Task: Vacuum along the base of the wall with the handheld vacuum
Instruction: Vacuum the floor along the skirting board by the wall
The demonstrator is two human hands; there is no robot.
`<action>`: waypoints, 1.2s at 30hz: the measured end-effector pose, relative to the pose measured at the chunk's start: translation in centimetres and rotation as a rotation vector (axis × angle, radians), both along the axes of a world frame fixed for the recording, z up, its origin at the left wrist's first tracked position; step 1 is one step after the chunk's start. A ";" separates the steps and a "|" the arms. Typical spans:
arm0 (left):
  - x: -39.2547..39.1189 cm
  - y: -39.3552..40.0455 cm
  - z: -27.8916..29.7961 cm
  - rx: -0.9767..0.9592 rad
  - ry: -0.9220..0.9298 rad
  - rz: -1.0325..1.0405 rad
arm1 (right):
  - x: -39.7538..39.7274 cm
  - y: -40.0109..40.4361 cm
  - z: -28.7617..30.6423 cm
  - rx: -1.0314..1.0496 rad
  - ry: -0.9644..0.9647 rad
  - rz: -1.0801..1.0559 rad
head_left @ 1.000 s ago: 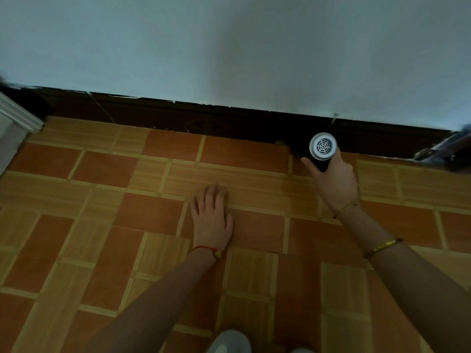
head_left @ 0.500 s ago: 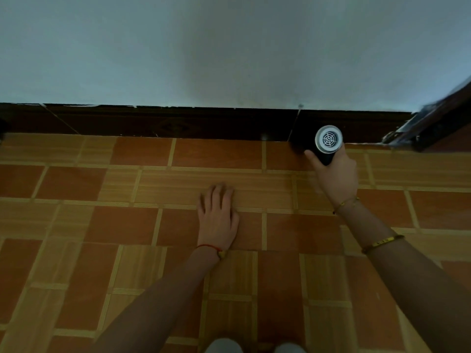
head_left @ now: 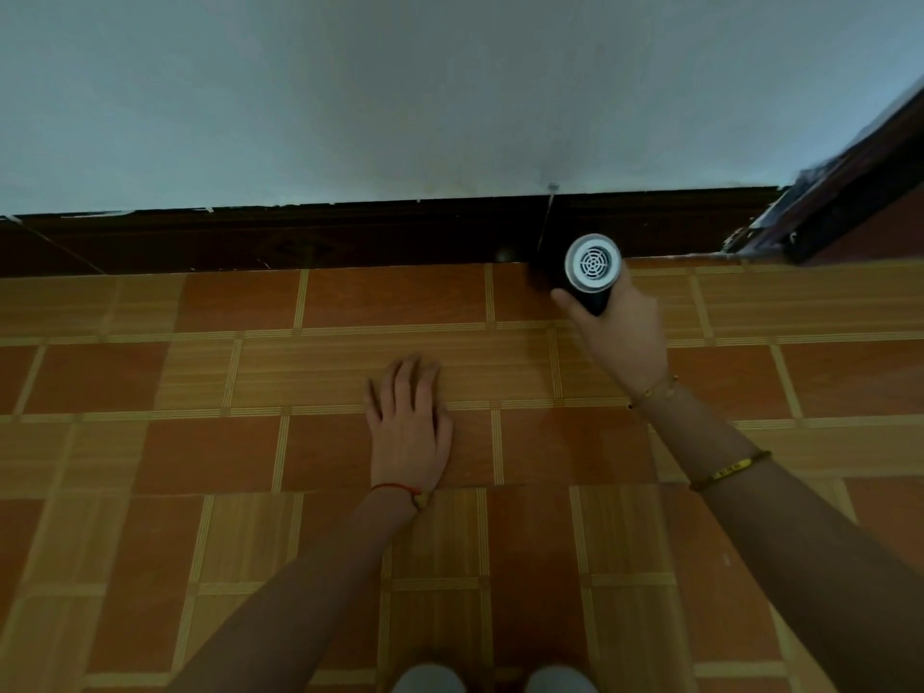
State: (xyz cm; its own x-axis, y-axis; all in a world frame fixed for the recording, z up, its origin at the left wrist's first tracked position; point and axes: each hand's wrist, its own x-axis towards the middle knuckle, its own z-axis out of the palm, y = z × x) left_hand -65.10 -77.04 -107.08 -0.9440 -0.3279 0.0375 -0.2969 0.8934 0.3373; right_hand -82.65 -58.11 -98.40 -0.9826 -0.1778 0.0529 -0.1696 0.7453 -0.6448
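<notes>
We see our right hand [head_left: 622, 337] in the upper right part of the frame. Its fingers are wrapped tight around the handheld vacuum [head_left: 592, 272]. The vacuum is black, with a round white end and a little grille that faces up at us. Its far end points down at the dark baseboard [head_left: 350, 240], right where the floor meets the wall [head_left: 400, 92]. We cannot see the tip itself, because the body of the vacuum hides it.

Our left hand [head_left: 410, 432] is in the middle of the frame. It lies flat on the tiled floor [head_left: 200, 442] with the fingers straight and close together. It holds nothing. The two hands are well apart.

A thin red string [head_left: 395, 488] goes round our left wrist. Two gold bracelets sit on our right arm, one [head_left: 655, 390] at the wrist and one [head_left: 730, 470] farther down.

The floor has orange and light brown tiles. A dark frame [head_left: 850, 192] leans in at the far right edge, too blurry to tell what it is.
</notes>
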 end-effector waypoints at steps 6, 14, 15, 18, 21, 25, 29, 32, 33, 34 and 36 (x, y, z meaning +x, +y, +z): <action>0.1 0.0 0.1 -0.006 0.004 -0.006 | -0.8 1.6 -0.3 0.013 0.047 -0.139; 0.1 -0.1 -0.2 -0.022 0.006 -0.004 | 1.1 2.9 0.0 -0.015 -0.007 -0.067; 0.1 -0.1 -0.2 -0.017 0.008 -0.004 | 1.5 2.7 -0.1 -0.015 -0.037 -0.021; 0.1 0.0 0.0 0.001 0.012 -0.006 | 2.6 2.1 -0.2 -0.003 -0.128 0.094; 0.2 -0.1 0.2 0.004 -0.010 -0.015 | 3.1 2.0 0.0 0.036 -0.103 0.082; 0.5 -0.4 0.3 0.003 -0.023 -0.041 | 3.7 2.7 1.0 0.066 -0.042 0.029; 1.3 -0.7 0.4 0.001 -0.024 -0.054 | 5.0 2.1 1.8 0.011 -0.147 0.121; 1.9 -0.8 0.8 0.012 -0.018 -0.056 | 6.0 1.1 2.3 -0.023 -0.175 0.166; 2.1 -0.9 0.9 0.013 -0.021 -0.057 | 6.3 0.9 2.3 -0.021 -0.167 0.172; 2.3 -1.0 0.9 0.013 -0.021 -0.056 | 6.4 0.7 2.4 -0.019 -0.165 0.175; 2.7 -1.1 1.1 0.026 -0.012 -0.042 | 6.6 0.4 2.4 -0.018 -0.181 0.168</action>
State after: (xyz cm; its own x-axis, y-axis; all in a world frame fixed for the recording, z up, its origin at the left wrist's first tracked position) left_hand -62.37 -78.18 -105.99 -0.9572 -0.2889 0.0178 -0.2638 0.8959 0.3574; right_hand -76.07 -57.70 -96.01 -0.9331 -0.3402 -0.1165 -0.1709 0.7047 -0.6886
